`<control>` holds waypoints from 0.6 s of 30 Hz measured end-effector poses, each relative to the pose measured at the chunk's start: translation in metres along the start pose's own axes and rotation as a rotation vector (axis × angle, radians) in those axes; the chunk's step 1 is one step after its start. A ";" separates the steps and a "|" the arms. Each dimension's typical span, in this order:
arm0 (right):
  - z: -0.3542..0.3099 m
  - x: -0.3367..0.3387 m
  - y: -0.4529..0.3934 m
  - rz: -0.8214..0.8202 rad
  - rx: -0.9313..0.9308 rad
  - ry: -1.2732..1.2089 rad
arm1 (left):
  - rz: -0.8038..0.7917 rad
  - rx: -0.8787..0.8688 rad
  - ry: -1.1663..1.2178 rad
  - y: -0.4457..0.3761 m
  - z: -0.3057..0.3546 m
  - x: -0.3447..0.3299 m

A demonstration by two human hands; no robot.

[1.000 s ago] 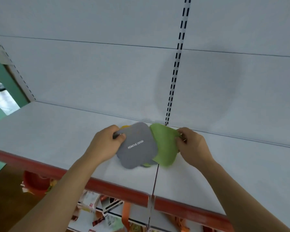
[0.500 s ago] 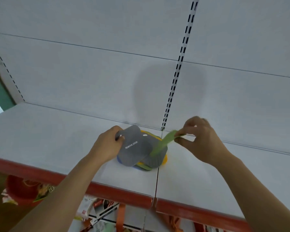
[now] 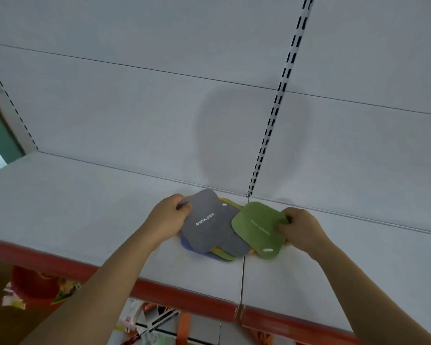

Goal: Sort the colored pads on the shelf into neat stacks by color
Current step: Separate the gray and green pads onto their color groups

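Note:
A mixed pile of pads [image 3: 230, 249] lies on the white shelf [image 3: 85, 210] near the back wall, showing grey, green, yellow and blue edges. My left hand [image 3: 168, 219] grips the far left corner of a grey pad [image 3: 205, 221] printed "REMOVE ODOR", tilted on top of the pile. My right hand [image 3: 297, 229] pinches the right edge of a green pad [image 3: 258, 229], held flat, face up, just right of the pile and overlapping its edge.
The shelf has a red front lip [image 3: 184, 298] and a seam [image 3: 243, 275] under the pile. A slotted upright [image 3: 275, 105] runs up the back panel. Packaged goods [image 3: 42, 287] sit on a lower level at bottom left.
My right hand lifted the green pad off the pile, turned it over and brought it down flat to the right. My left hand kept hold of the grey pad.

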State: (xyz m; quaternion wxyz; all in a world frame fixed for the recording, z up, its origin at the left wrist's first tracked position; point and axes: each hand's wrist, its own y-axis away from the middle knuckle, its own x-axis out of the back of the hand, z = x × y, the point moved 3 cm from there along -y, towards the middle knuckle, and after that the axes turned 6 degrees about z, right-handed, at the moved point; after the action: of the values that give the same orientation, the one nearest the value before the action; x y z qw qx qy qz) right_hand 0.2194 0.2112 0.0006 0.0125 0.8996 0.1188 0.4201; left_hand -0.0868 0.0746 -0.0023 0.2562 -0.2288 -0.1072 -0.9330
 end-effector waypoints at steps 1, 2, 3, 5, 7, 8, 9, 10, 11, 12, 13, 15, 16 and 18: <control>0.001 0.000 -0.002 0.004 0.014 0.059 | -0.011 -0.007 -0.029 -0.003 0.001 0.000; -0.002 0.002 -0.004 -0.003 0.025 0.082 | -0.034 -0.019 -0.071 -0.005 0.004 0.001; -0.005 0.003 -0.006 -0.019 0.030 0.068 | -0.061 -0.023 -0.094 -0.007 0.006 0.001; -0.010 0.001 -0.008 -0.069 0.029 0.031 | -0.116 -0.044 -0.126 -0.010 0.008 0.003; -0.010 -0.001 -0.010 -0.075 0.091 0.059 | -0.147 -0.089 -0.168 -0.015 0.008 0.005; -0.010 -0.001 -0.009 -0.044 0.142 0.080 | -0.135 -0.133 -0.217 -0.016 0.011 0.006; -0.009 0.001 -0.007 0.003 0.188 0.090 | -0.106 -0.177 -0.259 -0.018 0.014 0.008; -0.009 0.005 -0.003 0.053 0.224 0.076 | -0.071 -0.216 -0.264 -0.018 0.019 0.009; -0.009 0.010 0.002 0.102 0.252 0.047 | -0.044 -0.247 -0.227 -0.020 0.024 0.008; -0.008 0.016 0.008 0.150 0.268 0.015 | -0.036 -0.272 -0.173 -0.021 0.030 0.006; -0.007 0.023 0.015 0.198 0.278 -0.014 | -0.041 -0.295 -0.127 -0.022 0.036 0.003; -0.001 0.039 0.029 0.290 0.279 -0.059 | -0.065 -0.342 -0.067 -0.023 0.048 -0.010; 0.004 0.048 0.036 0.332 0.269 -0.078 | -0.088 -0.367 -0.052 -0.023 0.055 -0.018; 0.017 0.067 0.052 0.405 0.232 -0.106 | -0.160 -0.414 -0.025 -0.019 0.072 -0.040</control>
State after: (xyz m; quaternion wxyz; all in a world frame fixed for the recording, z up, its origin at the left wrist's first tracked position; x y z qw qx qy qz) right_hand 0.2844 0.1770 0.0470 -0.1690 0.9213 -0.0173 0.3498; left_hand -0.0394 0.1309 0.0395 0.1275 -0.2787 0.0658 -0.9496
